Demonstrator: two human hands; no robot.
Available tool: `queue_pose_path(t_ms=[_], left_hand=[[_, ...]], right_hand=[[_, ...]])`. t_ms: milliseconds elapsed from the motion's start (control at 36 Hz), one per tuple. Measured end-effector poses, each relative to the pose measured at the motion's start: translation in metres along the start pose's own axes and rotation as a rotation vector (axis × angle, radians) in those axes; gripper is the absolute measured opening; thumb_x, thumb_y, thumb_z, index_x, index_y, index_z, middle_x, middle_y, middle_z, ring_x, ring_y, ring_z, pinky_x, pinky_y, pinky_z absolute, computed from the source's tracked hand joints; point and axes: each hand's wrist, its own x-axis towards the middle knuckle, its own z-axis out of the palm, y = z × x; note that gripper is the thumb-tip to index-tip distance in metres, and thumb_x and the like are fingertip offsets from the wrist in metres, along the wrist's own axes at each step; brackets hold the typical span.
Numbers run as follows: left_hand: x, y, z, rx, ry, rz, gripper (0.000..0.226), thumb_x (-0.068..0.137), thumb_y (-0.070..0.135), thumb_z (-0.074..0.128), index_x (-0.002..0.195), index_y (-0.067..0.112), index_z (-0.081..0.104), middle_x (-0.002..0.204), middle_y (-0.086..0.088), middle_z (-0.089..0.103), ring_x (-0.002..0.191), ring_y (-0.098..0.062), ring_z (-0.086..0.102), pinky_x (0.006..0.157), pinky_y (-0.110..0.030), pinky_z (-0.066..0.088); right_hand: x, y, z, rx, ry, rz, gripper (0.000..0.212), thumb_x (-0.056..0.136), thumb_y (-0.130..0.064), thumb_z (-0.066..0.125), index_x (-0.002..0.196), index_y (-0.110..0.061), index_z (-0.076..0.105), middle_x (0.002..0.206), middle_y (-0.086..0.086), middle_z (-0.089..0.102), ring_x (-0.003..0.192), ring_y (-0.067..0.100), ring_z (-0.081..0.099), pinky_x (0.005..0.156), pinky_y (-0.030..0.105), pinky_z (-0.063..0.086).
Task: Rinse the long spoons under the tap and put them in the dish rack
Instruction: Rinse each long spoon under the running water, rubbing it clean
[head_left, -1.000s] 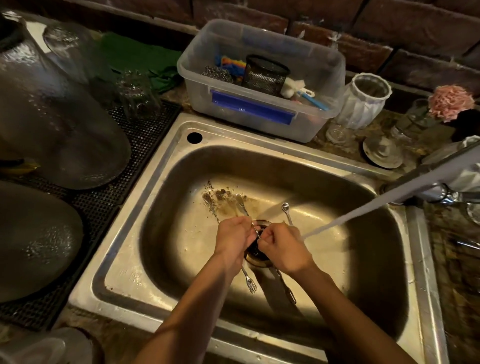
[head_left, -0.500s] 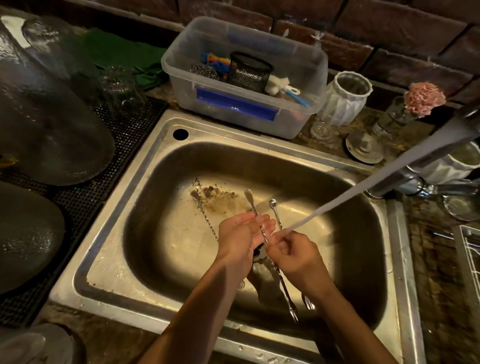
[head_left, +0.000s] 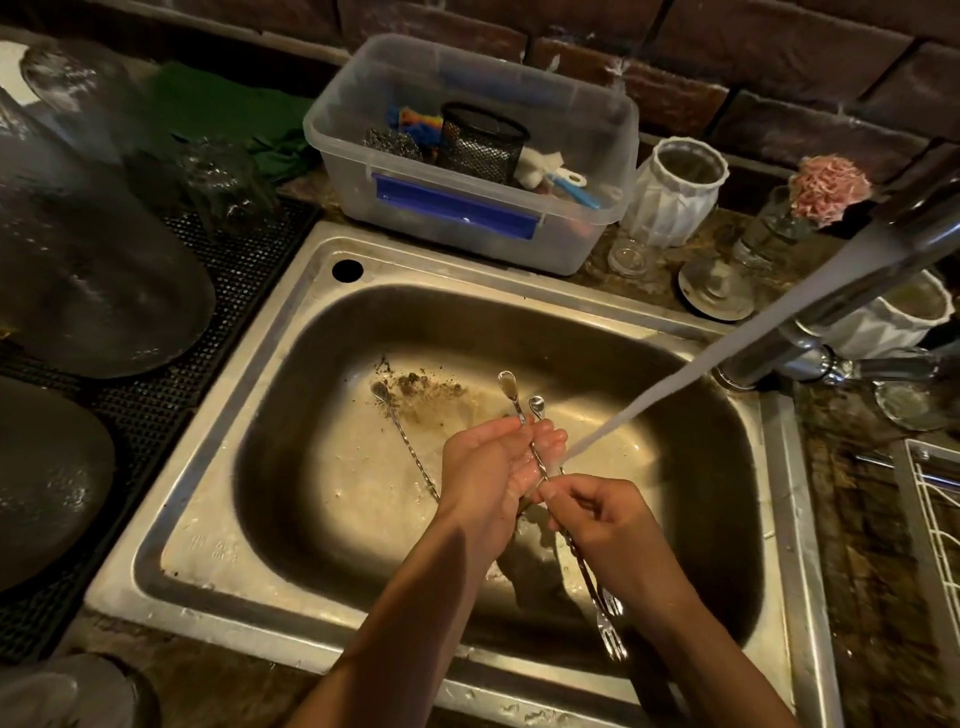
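Two long twisted-handle spoons (head_left: 519, 402) with fork ends (head_left: 610, 623) lie across my hands above the steel sink (head_left: 249, 395). My right hand (head_left: 597, 525) pinches their shafts. My left hand (head_left: 493, 473) is cupped, palm up, under them, and the water stream (head_left: 675, 384) from the tap (head_left: 914, 223) lands on its fingertips. A third long spoon (head_left: 402, 431) lies on the sink floor to the left, beside brown residue. The white wire dish rack (head_left: 930, 504) shows at the right edge.
A clear plastic tub (head_left: 613, 140) of scrubbers stands behind the sink. White ribbed cups (head_left: 675, 192) and small glassware sit at back right. Large upturned glass vessels (head_left: 88, 291) rest on a black mat (head_left: 249, 244) to the left.
My hands rose from the drain with two spoons and brought them into the stream. My left hand opened under the shafts; the view shifted slightly right, showing the rack.
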Motion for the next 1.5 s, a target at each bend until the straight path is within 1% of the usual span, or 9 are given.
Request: queue_pose_path(t_ms=[83, 195, 333, 389, 528, 723, 1000, 1112, 1501], left_hand=[[-0.001, -0.002, 0.001, -0.055, -0.008, -0.003, 0.015, 0.095, -0.011, 0.053, 0.106, -0.010, 0.063, 0.099, -0.027, 0.075, 0.084, -0.029, 0.078, 0.072, -0.033, 0.064], [-0.001, -0.004, 0.003, -0.090, -0.013, 0.001, 0.015, 0.094, -0.010, 0.053, 0.104, -0.010, 0.064, 0.097, -0.026, 0.075, 0.088, -0.031, 0.077, 0.077, -0.036, 0.064], [-0.002, -0.004, 0.005, -0.096, -0.036, 0.004, 0.021, 0.093, -0.009, 0.056, 0.112, -0.014, 0.062, 0.103, -0.028, 0.074, 0.089, -0.029, 0.077, 0.072, -0.030, 0.063], [-0.003, -0.005, 0.006, -0.088, -0.031, 0.003, 0.022, 0.092, -0.009, 0.058, 0.113, -0.015, 0.062, 0.104, -0.028, 0.074, 0.090, -0.030, 0.077, 0.073, -0.030, 0.063], [-0.007, -0.010, 0.006, -0.057, -0.023, 0.008, 0.022, 0.092, -0.006, 0.061, 0.112, -0.014, 0.063, 0.105, -0.026, 0.074, 0.095, -0.032, 0.076, 0.082, -0.035, 0.063], [-0.011, -0.010, 0.005, -0.039, -0.028, 0.022, 0.009, 0.089, -0.008, 0.064, 0.096, -0.002, 0.065, 0.102, -0.025, 0.075, 0.091, -0.031, 0.077, 0.077, -0.033, 0.064], [-0.014, -0.011, 0.011, 0.023, -0.051, 0.032, 0.027, 0.085, -0.016, 0.062, 0.110, -0.007, 0.065, 0.109, -0.028, 0.072, 0.098, -0.035, 0.075, 0.083, -0.035, 0.062], [-0.015, -0.010, 0.013, 0.057, -0.061, 0.051, 0.035, 0.084, -0.011, 0.067, 0.118, -0.008, 0.062, 0.112, -0.026, 0.072, 0.098, -0.035, 0.075, 0.088, -0.038, 0.061], [-0.015, -0.014, 0.016, 0.182, -0.030, 0.123, 0.013, 0.094, -0.003, 0.059, 0.104, -0.003, 0.067, 0.094, -0.020, 0.077, 0.085, -0.032, 0.078, 0.078, -0.033, 0.063]], right_hand=[[-0.003, -0.004, -0.003, -0.028, -0.015, -0.006, 0.029, 0.095, -0.027, 0.059, 0.082, -0.006, 0.073, 0.058, 0.001, 0.054, 0.052, 0.011, 0.041, 0.054, 0.032, 0.034], [-0.008, -0.005, -0.007, -0.052, -0.020, 0.013, 0.030, 0.095, -0.028, 0.058, 0.081, -0.007, 0.074, 0.052, -0.008, 0.050, 0.048, 0.003, 0.039, 0.053, 0.023, 0.035], [-0.017, -0.007, -0.011, -0.057, -0.011, 0.009, 0.039, 0.096, -0.029, 0.059, 0.057, -0.027, 0.064, 0.047, -0.014, 0.051, 0.045, -0.002, 0.041, 0.049, 0.014, 0.035], [-0.023, -0.007, -0.012, -0.072, -0.005, -0.013, 0.042, 0.096, -0.027, 0.058, 0.054, -0.023, 0.058, 0.048, -0.014, 0.049, 0.047, -0.002, 0.041, 0.049, 0.010, 0.035], [-0.035, -0.005, -0.016, 0.013, -0.023, -0.022, 0.037, 0.097, -0.020, 0.057, 0.067, 0.001, 0.059, 0.051, -0.010, 0.042, 0.047, -0.001, 0.037, 0.048, 0.009, 0.032], [-0.050, -0.006, -0.020, 0.033, -0.012, 0.008, 0.033, 0.096, -0.020, 0.059, 0.067, -0.004, 0.065, 0.048, -0.010, 0.049, 0.045, -0.002, 0.042, 0.048, 0.007, 0.031], [-0.062, -0.007, -0.028, -0.029, -0.013, 0.047, 0.031, 0.094, -0.027, 0.059, 0.074, -0.005, 0.069, 0.053, -0.006, 0.050, 0.054, -0.001, 0.044, 0.056, 0.015, 0.035], [-0.064, -0.007, -0.030, -0.006, 0.007, 0.071, 0.028, 0.092, -0.030, 0.060, 0.077, -0.012, 0.075, 0.054, -0.006, 0.056, 0.054, -0.003, 0.049, 0.056, 0.011, 0.039], [-0.074, -0.014, -0.034, -0.002, 0.042, 0.161, 0.022, 0.090, -0.025, 0.066, 0.077, -0.036, 0.080, 0.055, -0.009, 0.065, 0.056, -0.005, 0.057, 0.058, 0.011, 0.043]])
